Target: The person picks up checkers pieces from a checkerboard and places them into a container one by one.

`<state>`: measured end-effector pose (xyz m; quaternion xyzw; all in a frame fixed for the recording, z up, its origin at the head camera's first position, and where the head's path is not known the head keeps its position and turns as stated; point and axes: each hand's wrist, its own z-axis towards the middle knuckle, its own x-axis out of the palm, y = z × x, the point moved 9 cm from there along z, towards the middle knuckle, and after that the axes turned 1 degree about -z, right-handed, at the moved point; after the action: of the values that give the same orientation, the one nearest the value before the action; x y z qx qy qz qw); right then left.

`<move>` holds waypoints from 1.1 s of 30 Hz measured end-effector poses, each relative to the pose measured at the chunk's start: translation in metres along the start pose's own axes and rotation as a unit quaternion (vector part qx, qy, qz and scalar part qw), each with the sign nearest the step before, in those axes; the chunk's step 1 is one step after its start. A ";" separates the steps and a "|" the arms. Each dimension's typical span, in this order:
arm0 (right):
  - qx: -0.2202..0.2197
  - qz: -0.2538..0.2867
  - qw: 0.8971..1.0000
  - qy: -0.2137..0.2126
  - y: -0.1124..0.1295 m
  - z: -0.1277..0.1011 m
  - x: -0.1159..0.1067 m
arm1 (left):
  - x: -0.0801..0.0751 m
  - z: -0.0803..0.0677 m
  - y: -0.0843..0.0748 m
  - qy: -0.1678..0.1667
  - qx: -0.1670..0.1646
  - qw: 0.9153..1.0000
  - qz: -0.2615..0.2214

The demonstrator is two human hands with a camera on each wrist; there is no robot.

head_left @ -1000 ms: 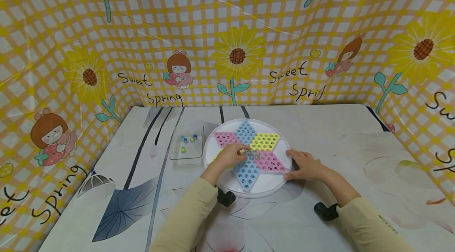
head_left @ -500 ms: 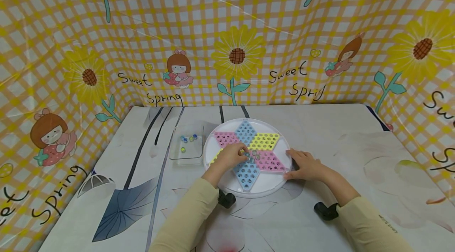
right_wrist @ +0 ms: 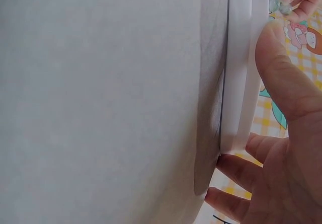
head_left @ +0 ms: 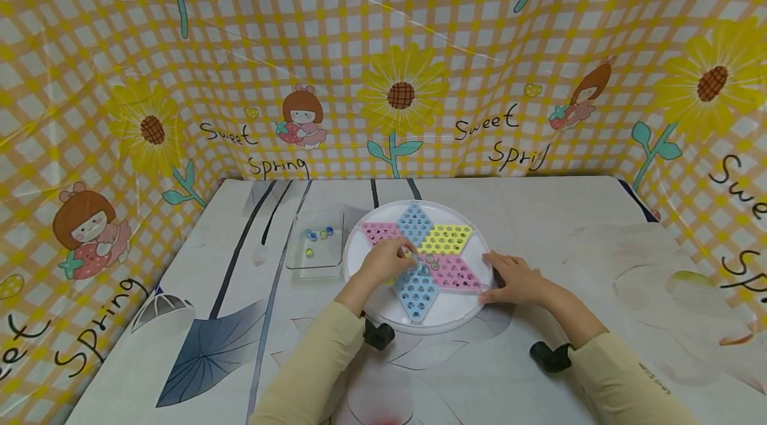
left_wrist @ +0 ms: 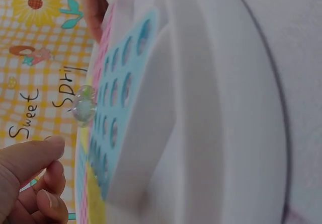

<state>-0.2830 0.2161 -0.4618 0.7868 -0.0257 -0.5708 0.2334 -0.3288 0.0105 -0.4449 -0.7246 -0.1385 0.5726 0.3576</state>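
Note:
A round white Chinese checkers board (head_left: 376, 305) with a pink, blue and yellow star lies on the table. Several clear glass marbles (head_left: 431, 262) sit around its middle, and the left wrist view has clear marbles (left_wrist: 84, 107) overlapping there. My left hand (head_left: 386, 258) reaches over the left part of the star, fingertips close beside the marbles, fingers bent toward the thumb. I cannot tell whether a marble is between those fingertips. At the board's right rim, my right hand (head_left: 516, 280) rests with spread fingers, thumb (right_wrist: 276, 63) lying along the white edge in the right wrist view.
Left of the board stands a clear plastic box (head_left: 314, 272) with several coloured marbles (head_left: 313, 236) inside. A patterned white cloth (head_left: 569, 212) covers the table. A yellow checked curtain (head_left: 353, 25) closes off the back and sides.
My left hand has shifted slightly left, away from the middle of the star. Fewer marbles show beside its fingertips than a second ago. The right hand stays at the rim.

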 end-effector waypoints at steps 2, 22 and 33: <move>0.001 -0.002 1.000 0.001 0.000 0.000 0.000 | -0.005 0.000 0.000 -0.008 0.005 1.000 -0.003; 0.004 -0.004 1.000 0.001 -0.003 0.002 0.001 | -0.047 -0.006 0.019 -0.065 0.011 0.997 -0.050; 0.005 -0.004 1.000 0.005 -0.002 0.000 0.000 | -0.073 -0.015 0.034 -0.090 0.000 0.992 -0.087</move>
<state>-0.2838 0.2174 -0.4624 0.7908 -0.0239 -0.5676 0.2277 -0.3442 -0.0635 -0.4135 -0.6559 -0.2324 0.6020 0.3917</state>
